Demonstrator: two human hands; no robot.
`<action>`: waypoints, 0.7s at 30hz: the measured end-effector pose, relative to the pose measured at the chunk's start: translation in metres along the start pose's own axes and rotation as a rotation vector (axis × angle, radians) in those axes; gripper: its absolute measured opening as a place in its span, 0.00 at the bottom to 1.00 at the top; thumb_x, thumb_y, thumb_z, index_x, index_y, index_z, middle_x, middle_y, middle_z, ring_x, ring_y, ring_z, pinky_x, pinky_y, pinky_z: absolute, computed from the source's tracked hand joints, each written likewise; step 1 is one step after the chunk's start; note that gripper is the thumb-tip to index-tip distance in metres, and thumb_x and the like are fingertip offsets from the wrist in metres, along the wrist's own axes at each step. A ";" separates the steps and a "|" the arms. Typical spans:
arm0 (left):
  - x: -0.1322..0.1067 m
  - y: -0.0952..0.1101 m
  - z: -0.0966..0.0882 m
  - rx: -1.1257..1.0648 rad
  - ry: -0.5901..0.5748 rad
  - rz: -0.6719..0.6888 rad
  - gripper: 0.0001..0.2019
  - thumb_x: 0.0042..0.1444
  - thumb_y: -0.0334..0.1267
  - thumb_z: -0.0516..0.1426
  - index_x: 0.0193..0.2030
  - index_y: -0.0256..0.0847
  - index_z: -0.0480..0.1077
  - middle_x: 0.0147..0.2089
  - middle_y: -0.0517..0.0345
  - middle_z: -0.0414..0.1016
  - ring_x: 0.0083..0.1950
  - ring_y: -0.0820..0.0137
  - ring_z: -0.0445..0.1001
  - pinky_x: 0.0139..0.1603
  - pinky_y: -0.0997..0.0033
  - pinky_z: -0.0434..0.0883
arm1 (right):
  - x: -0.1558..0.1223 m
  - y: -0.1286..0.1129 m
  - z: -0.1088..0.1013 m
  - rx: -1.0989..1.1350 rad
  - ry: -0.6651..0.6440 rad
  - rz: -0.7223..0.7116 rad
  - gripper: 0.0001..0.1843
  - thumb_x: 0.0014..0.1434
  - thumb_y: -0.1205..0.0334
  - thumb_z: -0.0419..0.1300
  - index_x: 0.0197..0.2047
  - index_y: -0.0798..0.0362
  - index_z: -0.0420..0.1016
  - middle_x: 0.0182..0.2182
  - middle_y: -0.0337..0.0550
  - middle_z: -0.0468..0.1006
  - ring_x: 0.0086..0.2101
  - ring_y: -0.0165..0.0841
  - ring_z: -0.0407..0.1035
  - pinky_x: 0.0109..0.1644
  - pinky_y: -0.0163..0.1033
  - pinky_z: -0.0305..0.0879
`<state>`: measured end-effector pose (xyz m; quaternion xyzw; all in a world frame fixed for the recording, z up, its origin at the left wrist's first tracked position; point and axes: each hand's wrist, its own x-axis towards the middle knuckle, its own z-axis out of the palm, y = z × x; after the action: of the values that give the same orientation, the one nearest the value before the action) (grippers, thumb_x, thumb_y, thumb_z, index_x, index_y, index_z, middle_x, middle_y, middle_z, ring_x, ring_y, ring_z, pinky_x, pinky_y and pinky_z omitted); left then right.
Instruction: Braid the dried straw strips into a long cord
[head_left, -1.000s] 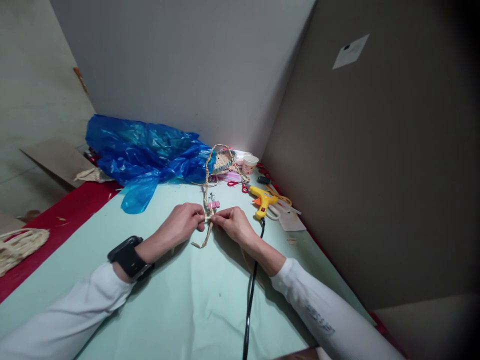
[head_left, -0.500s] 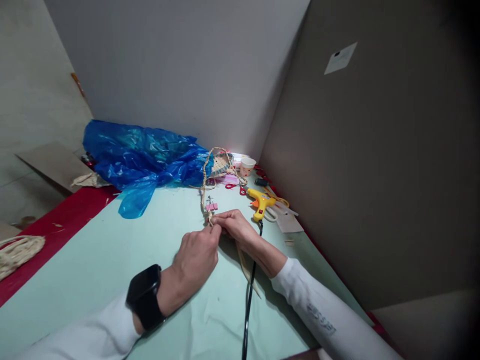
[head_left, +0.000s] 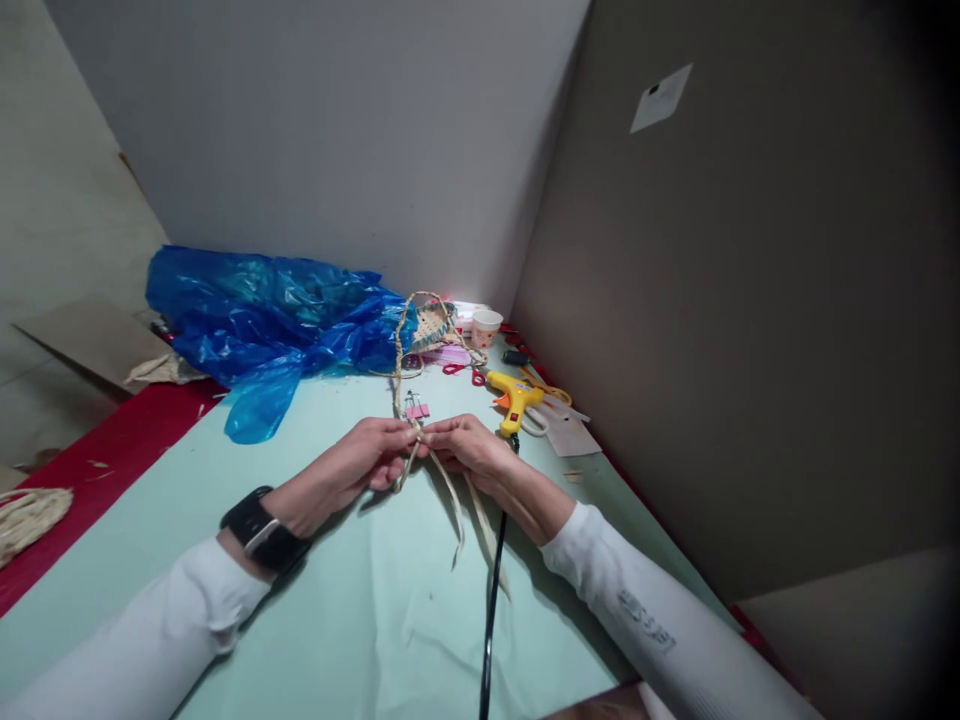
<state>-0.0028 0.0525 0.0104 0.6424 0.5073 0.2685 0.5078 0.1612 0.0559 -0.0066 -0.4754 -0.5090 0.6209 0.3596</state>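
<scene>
A straw-coloured braid [head_left: 399, 362] rises from between my hands and loops toward the back of the table. My left hand [head_left: 373, 452] pinches the near end of the braid from the left, its fingers closed. From the right, my right hand [head_left: 469, 448] grips the same spot with thumb and fingertips. Loose flat strands [head_left: 450, 497] of the fibre hang below the hands toward me. Just beyond the fingertips, a pink binder clip [head_left: 416, 410] is fixed at the braid.
Right of my hands lies a yellow glue gun [head_left: 516, 400], its black cord [head_left: 491, 600] running toward me. Red-handled scissors [head_left: 478, 377], a paper cup [head_left: 486, 327] and a woven piece [head_left: 433, 328] sit behind. A blue plastic bag [head_left: 277, 315] spreads at the back left.
My left hand has turned and drawn lower left, its fingers now visible. Loose strands hang down between my hands where the left hand covered them. The view has shifted slightly.
</scene>
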 end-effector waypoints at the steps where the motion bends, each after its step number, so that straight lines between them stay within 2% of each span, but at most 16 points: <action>1: 0.004 -0.003 0.000 -0.066 -0.071 -0.028 0.11 0.54 0.42 0.53 0.30 0.36 0.69 0.21 0.63 0.59 0.17 0.78 0.50 0.17 0.76 0.50 | -0.001 -0.001 0.001 -0.022 -0.010 -0.003 0.09 0.48 0.68 0.57 0.28 0.62 0.78 0.21 0.40 0.72 0.17 0.20 0.46 0.21 0.30 0.39; 4: 0.010 -0.010 0.002 -0.230 -0.182 -0.077 0.09 0.53 0.39 0.54 0.30 0.34 0.68 0.23 0.64 0.59 0.18 0.82 0.44 0.16 0.78 0.45 | -0.004 -0.003 0.003 -0.121 -0.029 -0.030 0.11 0.51 0.69 0.54 0.29 0.62 0.78 0.23 0.42 0.73 0.18 0.21 0.47 0.21 0.30 0.41; 8: 0.010 -0.010 0.003 -0.356 -0.203 -0.106 0.07 0.52 0.36 0.55 0.31 0.33 0.67 0.27 0.61 0.62 0.19 0.84 0.44 0.16 0.80 0.43 | -0.005 -0.003 0.002 -0.346 -0.014 -0.089 0.14 0.56 0.68 0.51 0.32 0.61 0.79 0.22 0.40 0.73 0.18 0.22 0.50 0.22 0.31 0.46; 11: 0.009 -0.009 0.005 -0.382 -0.169 -0.121 0.05 0.50 0.34 0.56 0.28 0.34 0.66 0.23 0.64 0.60 0.18 0.84 0.44 0.16 0.80 0.43 | -0.007 -0.004 0.001 -0.582 0.018 -0.159 0.15 0.58 0.68 0.51 0.31 0.60 0.79 0.24 0.41 0.76 0.22 0.24 0.59 0.28 0.30 0.54; 14: 0.009 -0.010 0.009 -0.365 -0.086 -0.129 0.06 0.48 0.32 0.57 0.25 0.37 0.63 0.19 0.67 0.57 0.16 0.84 0.46 0.15 0.81 0.43 | -0.015 -0.009 0.004 -0.868 0.083 -0.224 0.14 0.57 0.69 0.52 0.30 0.58 0.80 0.27 0.45 0.79 0.29 0.30 0.68 0.35 0.33 0.57; 18: 0.010 -0.014 0.014 -0.295 0.014 -0.120 0.10 0.47 0.32 0.57 0.19 0.38 0.61 0.14 0.69 0.54 0.13 0.84 0.48 0.14 0.80 0.42 | -0.031 -0.018 0.016 -1.256 0.208 -0.253 0.13 0.58 0.69 0.51 0.36 0.61 0.78 0.34 0.58 0.79 0.35 0.40 0.72 0.36 0.38 0.57; 21: 0.011 -0.016 0.016 -0.265 0.031 -0.102 0.11 0.44 0.30 0.56 0.16 0.39 0.59 0.13 0.69 0.54 0.12 0.83 0.49 0.13 0.79 0.43 | -0.040 -0.022 0.027 -1.497 0.203 -0.256 0.12 0.58 0.71 0.51 0.40 0.60 0.75 0.36 0.58 0.78 0.35 0.40 0.73 0.35 0.38 0.59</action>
<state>0.0088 0.0558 -0.0117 0.5388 0.5072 0.3168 0.5933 0.1461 0.0159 0.0242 -0.5843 -0.8094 0.0176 0.0556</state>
